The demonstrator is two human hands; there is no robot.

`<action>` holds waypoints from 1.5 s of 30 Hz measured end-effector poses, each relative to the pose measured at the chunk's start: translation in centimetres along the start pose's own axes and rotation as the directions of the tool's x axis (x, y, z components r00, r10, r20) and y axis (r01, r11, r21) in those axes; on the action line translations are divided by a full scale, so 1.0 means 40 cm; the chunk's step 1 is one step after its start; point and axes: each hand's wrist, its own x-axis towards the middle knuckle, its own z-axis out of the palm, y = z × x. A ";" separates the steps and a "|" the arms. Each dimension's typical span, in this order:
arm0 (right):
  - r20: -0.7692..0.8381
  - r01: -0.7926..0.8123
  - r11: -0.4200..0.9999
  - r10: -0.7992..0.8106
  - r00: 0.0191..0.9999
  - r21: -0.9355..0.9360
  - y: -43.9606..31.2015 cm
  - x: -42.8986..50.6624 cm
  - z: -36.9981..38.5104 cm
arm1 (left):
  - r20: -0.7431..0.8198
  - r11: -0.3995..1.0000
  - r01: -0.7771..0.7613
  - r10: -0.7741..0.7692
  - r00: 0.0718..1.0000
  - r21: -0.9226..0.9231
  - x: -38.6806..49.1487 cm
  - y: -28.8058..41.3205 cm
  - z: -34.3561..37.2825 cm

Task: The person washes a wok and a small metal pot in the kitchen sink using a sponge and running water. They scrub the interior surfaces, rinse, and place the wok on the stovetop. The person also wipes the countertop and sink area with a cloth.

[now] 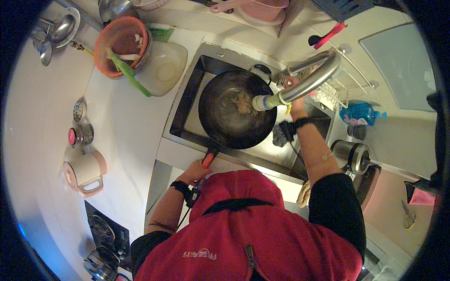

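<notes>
A dark wok [232, 123] rests over the stainless-steel sink [182, 116], beneath the spout of a curved metal faucet [316, 79]. Some brownish matter shows in its bottom. My left hand [197, 172] grips the wok's red and black handle [209, 158] at the sink's front edge. Behind the faucet, my right hand [294, 86] reaches to the faucet's base; the spout partly covers it, so its fingers are hard to make out. A dark grey scouring pad [279, 136] lies in the sink beside the wok, near my right wrist.
On the left counter stand an orange bowl [100, 52] with green onion and garlic, a clear glass dish [172, 70], a glass jar [84, 135] and an electric kettle [84, 172]. A wire rack [342, 93], a blue detergent bottle [358, 114] and a steel container [348, 154] are at right.
</notes>
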 end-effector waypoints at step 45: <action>0.058 -0.089 0.996 0.087 0.995 0.030 -0.166 -0.111 0.596 | 0.054 0.998 -0.025 0.022 0.998 0.052 -0.017 0.047 -0.029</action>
